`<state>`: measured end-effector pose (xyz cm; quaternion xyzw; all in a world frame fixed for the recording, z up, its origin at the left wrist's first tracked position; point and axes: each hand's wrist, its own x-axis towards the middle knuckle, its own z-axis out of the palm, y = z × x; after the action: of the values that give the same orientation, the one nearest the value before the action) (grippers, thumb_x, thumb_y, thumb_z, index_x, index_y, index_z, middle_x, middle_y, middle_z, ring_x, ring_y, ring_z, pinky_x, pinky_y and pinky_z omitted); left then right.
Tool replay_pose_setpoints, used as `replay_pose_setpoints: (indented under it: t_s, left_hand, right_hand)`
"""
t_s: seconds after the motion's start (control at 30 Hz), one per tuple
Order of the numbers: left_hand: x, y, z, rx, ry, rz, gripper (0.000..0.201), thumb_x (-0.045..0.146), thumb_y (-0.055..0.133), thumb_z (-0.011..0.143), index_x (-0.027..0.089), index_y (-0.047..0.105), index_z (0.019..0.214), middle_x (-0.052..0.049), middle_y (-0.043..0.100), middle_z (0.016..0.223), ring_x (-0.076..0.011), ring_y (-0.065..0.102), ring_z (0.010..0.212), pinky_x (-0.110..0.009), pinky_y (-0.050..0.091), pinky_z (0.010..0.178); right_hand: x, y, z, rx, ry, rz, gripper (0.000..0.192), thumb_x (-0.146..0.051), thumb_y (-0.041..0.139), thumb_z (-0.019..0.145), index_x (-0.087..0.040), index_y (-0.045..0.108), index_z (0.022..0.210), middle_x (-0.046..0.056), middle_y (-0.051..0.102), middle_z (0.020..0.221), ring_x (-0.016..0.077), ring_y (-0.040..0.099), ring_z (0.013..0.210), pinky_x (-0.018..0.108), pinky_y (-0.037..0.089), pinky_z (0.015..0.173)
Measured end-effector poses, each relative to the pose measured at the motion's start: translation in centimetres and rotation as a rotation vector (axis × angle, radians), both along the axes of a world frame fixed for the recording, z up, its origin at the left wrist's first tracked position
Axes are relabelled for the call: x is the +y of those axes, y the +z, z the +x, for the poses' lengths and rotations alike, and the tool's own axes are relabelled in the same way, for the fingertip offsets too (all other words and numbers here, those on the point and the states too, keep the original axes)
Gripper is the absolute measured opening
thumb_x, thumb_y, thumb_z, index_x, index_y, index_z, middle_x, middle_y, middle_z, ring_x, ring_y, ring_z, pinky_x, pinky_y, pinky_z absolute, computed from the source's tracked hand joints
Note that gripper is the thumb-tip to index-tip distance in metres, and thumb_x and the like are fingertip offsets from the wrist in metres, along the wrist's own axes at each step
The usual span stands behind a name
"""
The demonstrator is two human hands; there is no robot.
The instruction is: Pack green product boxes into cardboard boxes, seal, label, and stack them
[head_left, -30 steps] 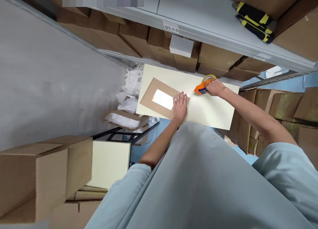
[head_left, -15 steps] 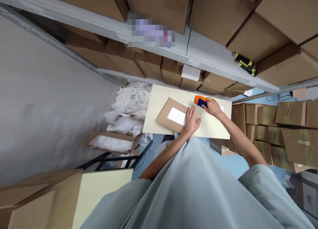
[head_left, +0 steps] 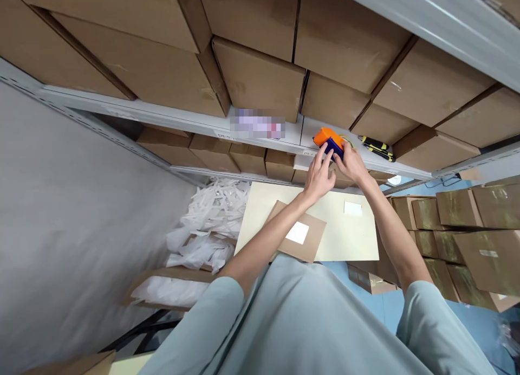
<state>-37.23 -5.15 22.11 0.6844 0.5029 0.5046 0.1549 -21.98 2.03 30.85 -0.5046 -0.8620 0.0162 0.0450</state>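
In the head view, my right hand [head_left: 352, 163] is closed on an orange and dark blue tape dispenser [head_left: 328, 139], held in front of the shelf edge. My left hand [head_left: 319, 174] has come up beside it. Its fingers are stretched out, with the tips at the dispenser's dark blue underside, and the thumb stands apart. Below my left forearm lies a flat cardboard parcel [head_left: 312, 237] with a white label [head_left: 298, 232], partly covered by that arm. The parcel rests on a cream tabletop [head_left: 345, 239].
A white slip [head_left: 353, 208] lies on the table's right side. Black and yellow cutters [head_left: 377, 147] sit on the grey shelf [head_left: 162, 115], among cardboard boxes [head_left: 260, 77]. White packing scraps [head_left: 219, 207] are heaped at left; taped boxes [head_left: 459, 209] are stacked at right.
My left hand has left the parcel and risen to the tape dispenser. My right hand has raised the dispenser from above the table to shelf height. The view has tilted upward.
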Motion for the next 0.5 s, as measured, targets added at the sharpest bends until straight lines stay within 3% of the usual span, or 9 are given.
replay_pose_setpoints:
  t_s: [0.13,0.23,0.37,0.5]
  left_hand:
    - [4.6,0.4,0.1,-0.029,-0.021,-0.018,0.073,0.014,0.061,0.099,0.017,0.047,0.17,-0.02,0.032,0.189,-0.0362,0.04,0.173,-0.057,0.044,0.139]
    - [6.5,-0.1,0.4,-0.043,-0.022,-0.037,0.075,0.013,0.062,0.098,0.016,0.046,0.171,-0.021,0.033,0.188,-0.0371,0.039,0.173,-0.064,0.037,0.141]
    - [6.2,-1.1,0.3,-0.065,0.016,-0.026,0.072,0.014,0.057,0.102,0.013,0.043,0.172,-0.022,0.035,0.187,-0.0354,0.034,0.176,-0.065,0.031,0.144]
    - [4.4,-2.0,-1.4,-0.112,0.105,0.034,0.071,0.017,0.048,0.109,0.02,0.033,0.179,-0.018,0.039,0.186,-0.0309,0.033,0.177,-0.064,0.034,0.144]
  right_hand:
    - [5.9,-0.8,-1.1,-0.084,-0.012,0.072,0.051,-0.033,0.039,0.112,-0.004,0.049,0.154,0.033,0.071,0.142,0.0422,0.067,0.137,0.058,0.049,0.12]
    - [8.7,-2.5,-1.4,-0.053,-0.002,0.104,0.052,-0.029,0.042,0.109,-0.004,0.054,0.153,0.031,0.073,0.137,0.0399,0.066,0.134,0.057,0.047,0.122]
    - [9.6,-4.6,-1.1,-0.015,0.023,0.171,0.056,-0.031,0.043,0.106,-0.004,0.056,0.154,0.029,0.073,0.137,0.0386,0.063,0.135,0.06,0.042,0.125]
    - [8.0,-5.1,-1.9,0.083,0.02,0.368,0.064,-0.038,0.052,0.102,-0.01,0.055,0.159,0.029,0.064,0.15,0.0445,0.059,0.14,0.07,0.039,0.123]
